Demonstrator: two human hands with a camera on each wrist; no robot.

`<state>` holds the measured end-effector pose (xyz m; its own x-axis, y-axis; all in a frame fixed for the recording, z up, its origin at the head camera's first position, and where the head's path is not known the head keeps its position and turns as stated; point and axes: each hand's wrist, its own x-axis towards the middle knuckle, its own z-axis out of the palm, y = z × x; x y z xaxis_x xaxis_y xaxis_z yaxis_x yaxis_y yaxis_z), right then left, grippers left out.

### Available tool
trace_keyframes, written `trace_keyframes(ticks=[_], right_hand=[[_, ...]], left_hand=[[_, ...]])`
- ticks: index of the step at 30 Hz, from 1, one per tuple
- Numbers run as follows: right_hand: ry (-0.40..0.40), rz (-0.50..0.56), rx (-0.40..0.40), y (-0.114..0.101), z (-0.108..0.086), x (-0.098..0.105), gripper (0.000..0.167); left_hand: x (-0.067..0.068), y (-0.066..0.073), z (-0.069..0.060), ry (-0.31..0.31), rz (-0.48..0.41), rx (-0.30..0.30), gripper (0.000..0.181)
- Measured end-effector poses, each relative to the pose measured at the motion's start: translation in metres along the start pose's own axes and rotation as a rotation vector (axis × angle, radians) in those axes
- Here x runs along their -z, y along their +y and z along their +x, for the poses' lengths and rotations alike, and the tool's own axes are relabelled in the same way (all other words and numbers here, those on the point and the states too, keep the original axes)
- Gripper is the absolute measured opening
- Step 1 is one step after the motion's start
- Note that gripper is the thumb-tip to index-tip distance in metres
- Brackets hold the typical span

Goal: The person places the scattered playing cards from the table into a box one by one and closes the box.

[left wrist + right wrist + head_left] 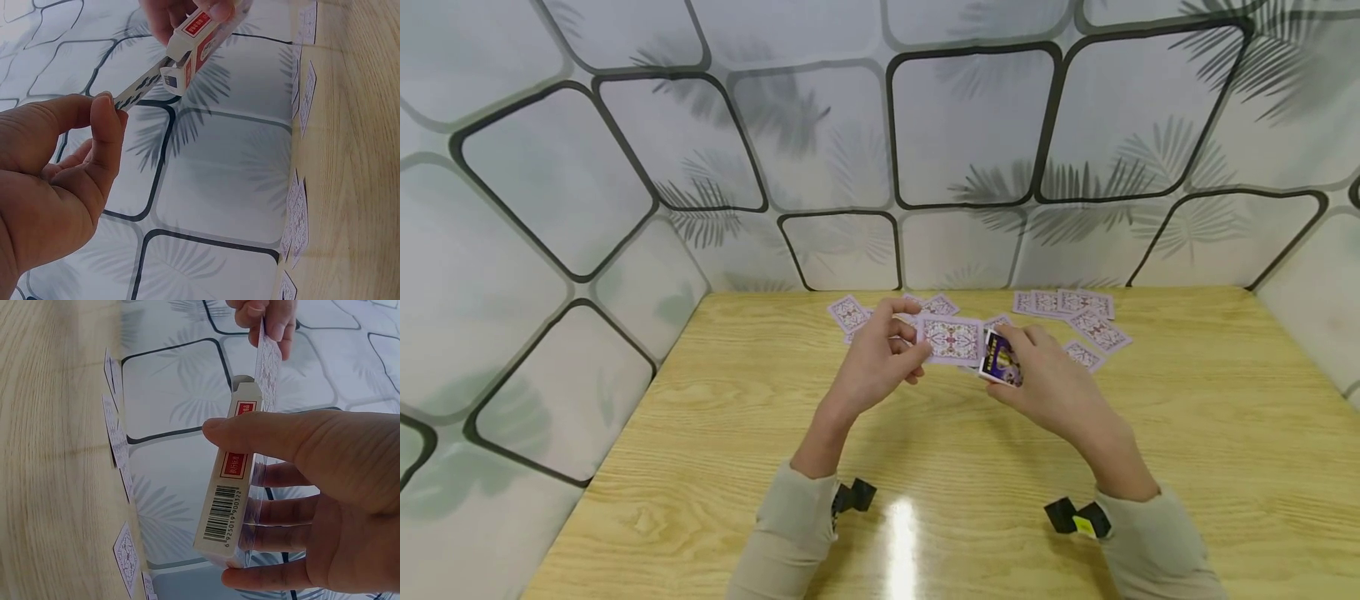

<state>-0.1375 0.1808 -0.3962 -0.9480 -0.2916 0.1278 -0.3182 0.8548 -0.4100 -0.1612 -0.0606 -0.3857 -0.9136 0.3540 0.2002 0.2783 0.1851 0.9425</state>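
Playing card [951,340] in your left hand [880,358]: it sits up in front of you, between your two hands and above the table [700,467], with its patterned back toward your eyes. Its long axis runs crosswise, left to right, and your left thumb and fingers pinch it at the left end, leaving the right end free. That free end points straight at the card box [1002,360], which your right hand [1048,379] grips along its sides, the thumb laid across the narrow printed side in the right wrist view and the fingers spread on the opposite side. The relation to watch, as I judge it, is between the card's free end and the mouth of the box: the mouth, with its flap standing out, faces your left hand, and the two meet or nearly meet there. From your left wrist view the card's end comes right up to the flaps; whether it lies inside the mouth or only against it, you cannot tell. The box's long axis follows roughly the same line, though in the head view it tips down to the right while the card lies almost level, so the angle between them seems what matters most.
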Motion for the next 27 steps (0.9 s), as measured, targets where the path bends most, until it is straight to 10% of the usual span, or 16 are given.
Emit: trace_keyframes(ticks=[27], right_hand=[[-0.012, -0.002, 0.006, -0.0009, -0.0016, -0.0030, 0.076]], left_hand=[[-0.0025, -0.0032, -0.0016, 0.008, 0.190, -0.054, 0.043]])
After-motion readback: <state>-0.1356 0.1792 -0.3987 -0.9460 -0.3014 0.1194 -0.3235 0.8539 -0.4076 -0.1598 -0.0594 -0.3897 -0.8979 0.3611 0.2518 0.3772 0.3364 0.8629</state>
